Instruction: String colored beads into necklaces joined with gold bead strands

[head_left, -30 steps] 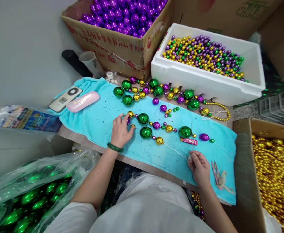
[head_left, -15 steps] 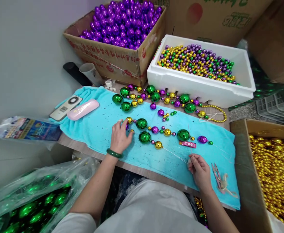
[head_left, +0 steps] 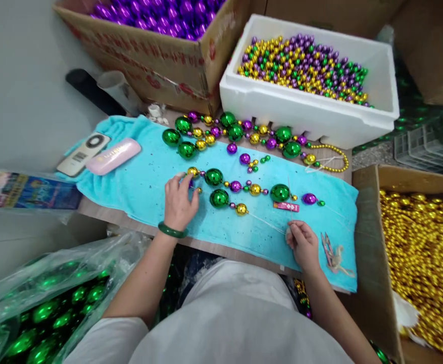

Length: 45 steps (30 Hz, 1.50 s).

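Note:
My left hand (head_left: pixel 179 203), a green bangle (head_left: pixel 172 230) at its wrist, is curled over the left bend of a bead strand (head_left: pixel 235 186). A purple bead (head_left: pixel 191 184) shows between its finger and thumb, beside a gold bead (head_left: pixel 192 172). My right hand (head_left: pixel 303 244) is closed in a pinch on a long thin needle (head_left: pixel 290 198) that points away from me. White thread (head_left: pixel 266 222) stretches from the strand's nearer row to these fingers. The strand's large green, gold and purple beads lie in two rows on a turquoise towel (head_left: pixel 145 187).
Small scissors (head_left: pixel 329 251) lie right of my right hand. A finished-looking bead necklace (head_left: pixel 270 143) spans the towel's back edge, before a white foam box (head_left: pixel 304 103). Cartons of purple (head_left: pixel 206 65) and gold beads (head_left: pixel 367 242) flank the table. A pink case (head_left: pixel 113 156) lies left.
The camera view has tilted down and shifted, so everything sits higher and further left. Both hands keep nearly the same places relative to the strand and the needle.

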Tool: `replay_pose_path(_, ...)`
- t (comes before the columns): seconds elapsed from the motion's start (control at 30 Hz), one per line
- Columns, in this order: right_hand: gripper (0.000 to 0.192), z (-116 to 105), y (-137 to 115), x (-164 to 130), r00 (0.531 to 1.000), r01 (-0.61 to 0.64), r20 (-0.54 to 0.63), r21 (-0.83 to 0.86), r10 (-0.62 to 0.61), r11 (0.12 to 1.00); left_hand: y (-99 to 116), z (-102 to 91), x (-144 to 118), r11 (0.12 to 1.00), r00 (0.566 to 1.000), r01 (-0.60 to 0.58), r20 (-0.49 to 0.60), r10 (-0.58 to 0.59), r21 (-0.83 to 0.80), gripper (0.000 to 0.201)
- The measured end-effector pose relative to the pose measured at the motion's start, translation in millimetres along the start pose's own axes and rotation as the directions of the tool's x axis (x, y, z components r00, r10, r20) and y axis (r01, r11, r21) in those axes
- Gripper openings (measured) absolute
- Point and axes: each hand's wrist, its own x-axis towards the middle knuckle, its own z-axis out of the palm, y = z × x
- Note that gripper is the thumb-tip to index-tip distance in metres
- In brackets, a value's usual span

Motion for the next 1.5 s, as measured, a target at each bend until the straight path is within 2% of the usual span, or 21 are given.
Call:
replay_pose_path(0.1, 0.023, 1, 0, 0, 1.000, -0.004, -0.005, -0.012, 0.004, 1.000, 11, 0.2, -8, 0.994, 0.999, -0.053, -0.010, 0.052, -0.093, 0.036)
replay_pose_path(0.2, 0.023, 0, 0, -1, 1.000, -0.006, -0.003, -0.016, 0.006, 1.000, 25, 4.4, -17, 0.970, 0.981, -0.176, 0.047, 0.186, -0.166, 0.036)
replay_pose_path(0.37, 0.023, -3, 3, -1, 1.000, 0.002, 0.003, -0.008, -0.002, 1.000, 47, 13.2, -26, 0.908, 0.888, -0.398, 0.194, 0.417, -0.130, 0.038)
replay_pose_path(0.57, 0.026, -3, 4, 1, 1.000, -0.019, -0.013, 0.009, 0.019, 1.000, 72, 17.5, -18, 0.832, 0.797, -0.551, 0.255, 0.547, -0.061, 0.032)
replay_pose_path(0.73, 0.025, 2, -13, 0, 0.998, -0.010, -0.069, 0.034, 0.013, 0.999, 80, 17.7, -11, 0.836, 0.797, -0.547, 0.283, 0.535, -0.041, 0.024)
replay_pose_path(0.93, 0.021, -5, -34, 4, 0.991, 0.039, -0.133, 0.074, -0.028, 0.997, 67, 15.6, -10, 0.872, 0.827, -0.490, 0.304, 0.473, -0.024, 0.024)
replay_pose_path(1.1, 0.021, -13, -44, 7, 0.977, 0.104, -0.194, 0.070, -0.089, 0.992, 66, 8.8, -1, 0.883, 0.817, -0.461, 0.347, 0.460, -0.085, 0.029)
replay_pose_path(1.2, 0.021, -5, -47, 5, 0.986, 0.091, -0.145, 0.050, -0.083, 0.995, 79, 12.0, 29, 0.876, 0.807, -0.471, 0.350, 0.476, -0.105, 0.032)
replay_pose_path(1.3, 0.020, 7, -46, 3, 0.994, 0.086, -0.079, 0.051, -0.082, 0.995, 104, 29.8, 68, 0.872, 0.810, -0.485, 0.344, 0.474, -0.060, 0.032)
replay_pose_path(1.4, 0.021, 15, -42, 2, 0.997, 0.074, -0.035, 0.071, -0.072, 0.995, 133, 54.7, 98, 0.857, 0.772, -0.516, 0.436, 0.464, 0.002, 0.030)
replay_pose_path(1.5, 0.020, 17, -37, 0, 0.997, 0.073, -0.015, 0.084, -0.072, 0.994, 151, 73.5, 110, 0.860, 0.726, -0.509, 0.550, 0.413, 0.027, 0.032)
